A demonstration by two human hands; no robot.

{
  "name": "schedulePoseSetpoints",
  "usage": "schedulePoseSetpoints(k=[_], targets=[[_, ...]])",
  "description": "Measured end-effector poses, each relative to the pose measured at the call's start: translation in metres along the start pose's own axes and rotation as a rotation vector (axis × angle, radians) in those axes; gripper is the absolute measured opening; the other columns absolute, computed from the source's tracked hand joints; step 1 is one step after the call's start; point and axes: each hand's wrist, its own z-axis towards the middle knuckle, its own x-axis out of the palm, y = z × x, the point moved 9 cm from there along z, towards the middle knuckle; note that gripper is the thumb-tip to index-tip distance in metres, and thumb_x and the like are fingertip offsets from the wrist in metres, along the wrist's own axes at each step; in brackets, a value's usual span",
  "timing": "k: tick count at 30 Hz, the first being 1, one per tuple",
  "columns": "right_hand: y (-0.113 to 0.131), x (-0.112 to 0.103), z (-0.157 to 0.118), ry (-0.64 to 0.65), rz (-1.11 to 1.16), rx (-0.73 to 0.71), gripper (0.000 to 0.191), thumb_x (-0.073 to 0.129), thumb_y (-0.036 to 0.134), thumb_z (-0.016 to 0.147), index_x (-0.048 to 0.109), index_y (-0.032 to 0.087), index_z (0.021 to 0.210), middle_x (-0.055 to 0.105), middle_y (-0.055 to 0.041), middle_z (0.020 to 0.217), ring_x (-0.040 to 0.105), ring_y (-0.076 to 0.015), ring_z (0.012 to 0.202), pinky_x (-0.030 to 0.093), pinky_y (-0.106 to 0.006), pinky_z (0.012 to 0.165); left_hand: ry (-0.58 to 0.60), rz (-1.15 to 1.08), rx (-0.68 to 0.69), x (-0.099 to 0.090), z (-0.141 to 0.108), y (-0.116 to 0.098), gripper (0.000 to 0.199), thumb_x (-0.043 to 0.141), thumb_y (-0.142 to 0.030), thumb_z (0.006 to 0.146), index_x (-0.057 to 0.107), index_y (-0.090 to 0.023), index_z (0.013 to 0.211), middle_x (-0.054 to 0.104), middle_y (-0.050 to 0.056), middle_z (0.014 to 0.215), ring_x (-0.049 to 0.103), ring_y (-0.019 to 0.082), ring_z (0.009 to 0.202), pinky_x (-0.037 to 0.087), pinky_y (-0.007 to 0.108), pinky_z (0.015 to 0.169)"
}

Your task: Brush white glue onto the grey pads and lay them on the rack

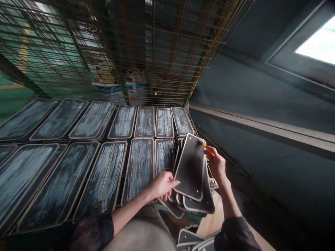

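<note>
A dark rectangular panel (pixel 190 167) with a pale rim and small light dots near its corners lies tilted on top of a stack of similar panels (pixel 200 205). My left hand (pixel 164 184) is at the panel's lower left edge, thumb and fingers closed around something small and pale that I cannot make out. My right hand (pixel 216 162) pinches a thin yellow-orange tool (pixel 209 150), whose tip reaches the panel's upper right corner. Left of the stack, white-streaked panels (pixel 141 164) lie in two rows on a wire rack.
Wire mesh (pixel 167 52) rises behind the rows. On the right runs a grey wall (pixel 274 139) with a ledge (pixel 261 127) and a bright window (pixel 319 42). More panels (pixel 188 237) lie low, near my right sleeve, by a light board (pixel 211 218).
</note>
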Motion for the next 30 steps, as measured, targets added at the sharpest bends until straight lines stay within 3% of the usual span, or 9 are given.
schedulePoseSetpoints(k=[5, 10, 16, 23, 30], targets=[[0.006, -0.005, -0.017, 0.077, 0.078, 0.037, 0.027, 0.043, 0.04, 0.096, 0.057, 0.021, 0.109, 0.071, -0.0028, 0.079, 0.07, -0.0189, 0.072, 0.054, -0.03, 0.067, 0.04, -0.141, -0.089, 0.009, 0.002, 0.005, 0.036, 0.056, -0.051, 0.08, 0.042, -0.018, 0.079, 0.057, -0.002, 0.047, 0.051, 0.012, 0.03, 0.033, 0.016, 0.029], [0.008, -0.022, -0.013, -0.007, 0.153, 0.078, 0.028, 0.043, 0.041, 0.096, 0.058, 0.021, 0.107, 0.07, -0.0014, 0.076, 0.069, -0.0176, 0.067, 0.055, -0.03, 0.067, 0.037, -0.188, -0.08, 0.01, -0.002, 0.003, 0.037, 0.055, -0.053, 0.081, 0.042, -0.018, 0.081, 0.059, -0.002, 0.05, 0.053, 0.012, 0.032, 0.035, 0.016, 0.029], [0.009, -0.007, -0.008, 0.037, 0.05, -0.025, 0.026, 0.042, 0.037, 0.096, 0.058, 0.02, 0.109, 0.071, -0.0046, 0.086, 0.07, -0.0188, 0.075, 0.054, -0.03, 0.068, 0.018, -0.237, -0.081, 0.01, -0.008, -0.002, 0.036, 0.055, -0.052, 0.082, 0.04, -0.019, 0.081, 0.06, -0.001, 0.051, 0.054, 0.012, 0.033, 0.035, 0.016, 0.029], [0.033, -0.015, -0.07, 0.169, -0.009, -0.031, 0.024, 0.04, 0.03, 0.097, 0.056, 0.021, 0.111, 0.071, -0.0039, 0.085, 0.07, -0.0169, 0.073, 0.054, -0.026, 0.066, -0.013, -0.401, -0.086, 0.017, -0.008, 0.005, 0.04, 0.059, -0.054, 0.079, 0.036, -0.02, 0.082, 0.059, -0.002, 0.049, 0.057, 0.015, 0.035, 0.039, 0.017, 0.031], [0.055, -0.028, -0.123, 0.299, 0.023, 0.04, 0.024, 0.041, 0.035, 0.097, 0.056, 0.023, 0.112, 0.069, -0.0022, 0.08, 0.069, -0.0167, 0.069, 0.054, -0.025, 0.064, -0.021, -0.397, -0.043, 0.019, -0.014, 0.003, 0.04, 0.057, -0.054, 0.079, 0.037, -0.02, 0.082, 0.06, -0.002, 0.053, 0.055, 0.013, 0.035, 0.038, 0.016, 0.031]])
